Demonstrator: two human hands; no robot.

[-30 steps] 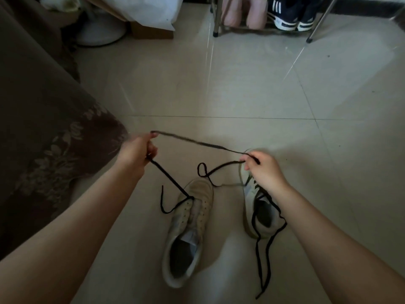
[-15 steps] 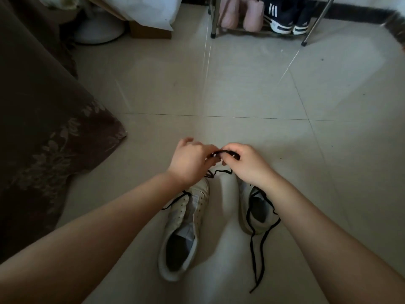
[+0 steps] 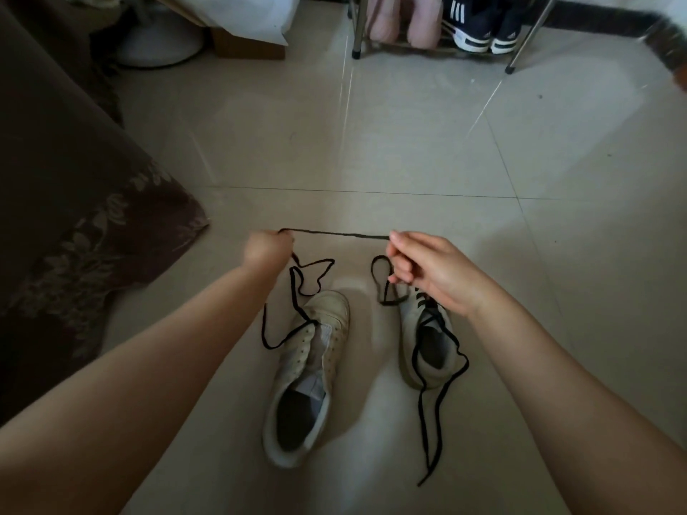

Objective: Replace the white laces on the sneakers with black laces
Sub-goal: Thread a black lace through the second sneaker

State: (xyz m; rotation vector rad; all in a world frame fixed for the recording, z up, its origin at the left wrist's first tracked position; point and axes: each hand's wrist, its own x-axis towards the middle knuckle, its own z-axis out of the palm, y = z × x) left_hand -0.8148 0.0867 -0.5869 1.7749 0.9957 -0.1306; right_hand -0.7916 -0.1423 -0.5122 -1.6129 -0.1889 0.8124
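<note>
Head view gives me both forearms reaching down over the pale tiled floor (image 3: 427, 143). My left hand (image 3: 265, 250) is curled into a fist round one part of the loose black lace (image 3: 334, 234); my right hand (image 3: 427, 269) pinches it between thumb and forefinger, the other fingers folded in. Between the two hands the lace runs taut and nearly level, its long axis left to right across the picture. Below the left hand the rest of it drops in slack loops onto the left sneaker (image 3: 308, 369); a smaller loop hangs under the right hand.

The left sneaker lies on the floor between my arms, toe pointing away from me and a little to the right, heel nearest the camera. I see open eyelets, and whether the lace passes through any of them I cannot tell. The right sneaker (image 3: 423, 343) sits just beside it, toe away from me, already threaded with a second black lace (image 3: 433, 421) whose loose ends trail back towards me.

A dark patterned cloth (image 3: 85, 236) covers the left side, and a shoe rack (image 3: 438, 31) stands at the far wall.
</note>
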